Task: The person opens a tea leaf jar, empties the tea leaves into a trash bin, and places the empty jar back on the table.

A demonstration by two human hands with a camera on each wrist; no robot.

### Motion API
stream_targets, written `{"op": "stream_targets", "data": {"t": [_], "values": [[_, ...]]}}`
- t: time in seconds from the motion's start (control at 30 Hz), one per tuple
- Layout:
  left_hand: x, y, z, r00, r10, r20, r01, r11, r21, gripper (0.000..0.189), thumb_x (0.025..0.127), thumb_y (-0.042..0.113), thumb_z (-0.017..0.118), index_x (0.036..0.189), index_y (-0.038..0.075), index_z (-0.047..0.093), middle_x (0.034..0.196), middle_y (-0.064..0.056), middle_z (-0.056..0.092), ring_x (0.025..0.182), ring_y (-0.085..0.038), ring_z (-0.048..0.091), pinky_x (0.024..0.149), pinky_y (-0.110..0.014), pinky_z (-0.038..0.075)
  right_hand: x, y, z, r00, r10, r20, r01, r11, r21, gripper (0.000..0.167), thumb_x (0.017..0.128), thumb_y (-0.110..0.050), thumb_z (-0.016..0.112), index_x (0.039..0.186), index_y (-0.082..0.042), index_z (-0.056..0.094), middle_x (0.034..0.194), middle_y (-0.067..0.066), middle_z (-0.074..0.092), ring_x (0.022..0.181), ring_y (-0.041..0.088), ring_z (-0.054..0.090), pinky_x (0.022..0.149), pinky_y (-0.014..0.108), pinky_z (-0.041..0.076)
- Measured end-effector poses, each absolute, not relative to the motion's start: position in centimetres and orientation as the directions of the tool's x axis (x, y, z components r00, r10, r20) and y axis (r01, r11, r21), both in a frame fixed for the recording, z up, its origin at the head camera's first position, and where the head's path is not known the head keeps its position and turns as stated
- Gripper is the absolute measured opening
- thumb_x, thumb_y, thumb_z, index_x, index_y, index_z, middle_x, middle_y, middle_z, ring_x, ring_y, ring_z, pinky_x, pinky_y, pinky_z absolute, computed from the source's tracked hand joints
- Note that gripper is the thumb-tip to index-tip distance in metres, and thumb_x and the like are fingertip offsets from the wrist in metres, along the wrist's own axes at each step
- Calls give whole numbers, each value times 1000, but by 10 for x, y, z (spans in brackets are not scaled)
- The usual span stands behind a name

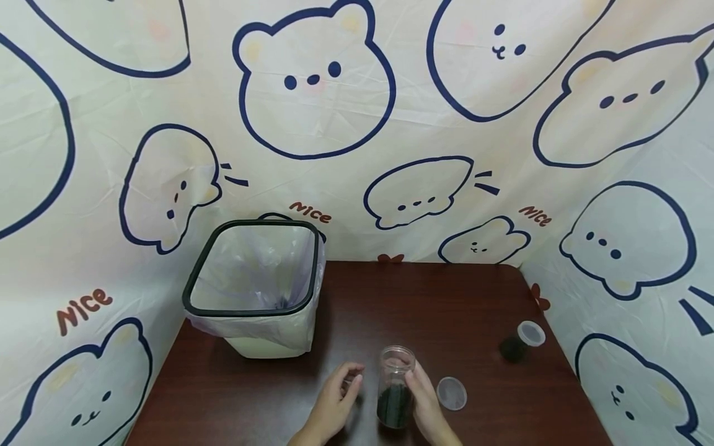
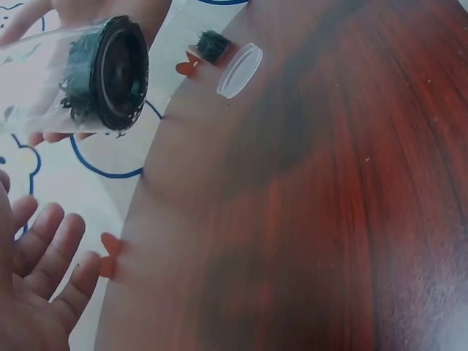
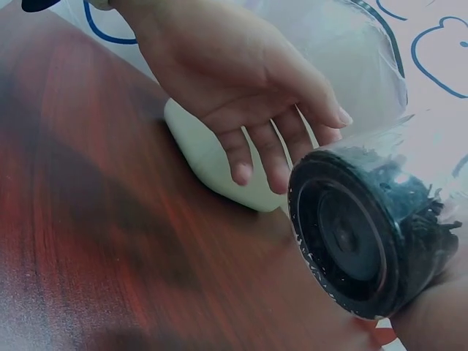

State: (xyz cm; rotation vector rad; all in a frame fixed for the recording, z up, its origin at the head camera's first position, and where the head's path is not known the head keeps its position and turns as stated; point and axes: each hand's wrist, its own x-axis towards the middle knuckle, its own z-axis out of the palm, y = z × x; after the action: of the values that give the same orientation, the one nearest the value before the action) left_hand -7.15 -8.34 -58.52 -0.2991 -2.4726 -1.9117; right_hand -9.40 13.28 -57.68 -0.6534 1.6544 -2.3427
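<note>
Towards six o'clock over the desk [image 1: 362, 297], my right hand [image 1: 427, 402] grips the jar [image 1: 394, 401] by its side, probably to leave its mouth clear, my left hand [image 1: 334, 398] hovers loose and empty at its nine o'clock, and a lid [image 1: 452, 394] lies handy at three.

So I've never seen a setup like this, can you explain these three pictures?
There's no machine, just a person's two bare hands. The wide picture comes from a camera worn on the head; the other two come from cameras on the left and right wrists. The right hand holds a clear cylindrical jar part-filled with dark shreds, raised off the dark brown table. The left hand is beside it, holding nothing visible. On the table are a clear round plastic lid, a small round container, whitish at one end and dark at the other, and a pale, bag-lined bin with a black rim.
</note>
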Motion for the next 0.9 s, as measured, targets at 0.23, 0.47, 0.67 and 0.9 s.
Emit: {"op": "stream_targets", "data": {"t": [0.23, 0.47, 0.67, 0.9], "values": [[-70, -94, -584, -982, 133, 137, 168, 265, 949, 15, 104, 20, 59, 112, 10, 68, 101, -8, 68, 84, -6, 61, 69, -24, 52, -95, 133, -577, -876, -392, 281, -119, -389, -914, 46, 112, -14, 28, 143, 19, 28, 134, 3, 64, 120, 17, 61, 97, 29, 50], [-67, -106, -582, -979, 122, 162, 191, 279, 941, 11, 101, 12, 63, 107, 6, 69, 97, -11, 70, 80, -4, 61, 65, -24, 52, -95, 135, -576, -869, -400, 291, -107, -423, -900, 38, 112, -14, 29, 145, -1, 43, 134, 2, 64, 119, 16, 61, 98, 29, 50], [-66, -114, -579, -966, 83, 246, 259, 281, 924, 12, 96, 5, 68, 103, 15, 71, 95, 0, 71, 78, -4, 61, 63, -26, 53, -95, 137, -575, -869, -402, 289, -116, -402, -908, 40, 112, -15, 29, 145, 3, 41, 133, 1, 64, 118, 14, 61, 98, 30, 50], [-66, -127, -575, -915, 61, 399, 396, 321, 860, 22, 91, -3, 71, 101, 17, 70, 91, 6, 69, 76, -6, 61, 61, -27, 53, -95, 138, -576, -869, -403, 288, -122, -388, -913, 40, 112, -13, 27, 146, 4, 40, 133, 0, 64, 120, 15, 61, 97, 29, 50]]}}
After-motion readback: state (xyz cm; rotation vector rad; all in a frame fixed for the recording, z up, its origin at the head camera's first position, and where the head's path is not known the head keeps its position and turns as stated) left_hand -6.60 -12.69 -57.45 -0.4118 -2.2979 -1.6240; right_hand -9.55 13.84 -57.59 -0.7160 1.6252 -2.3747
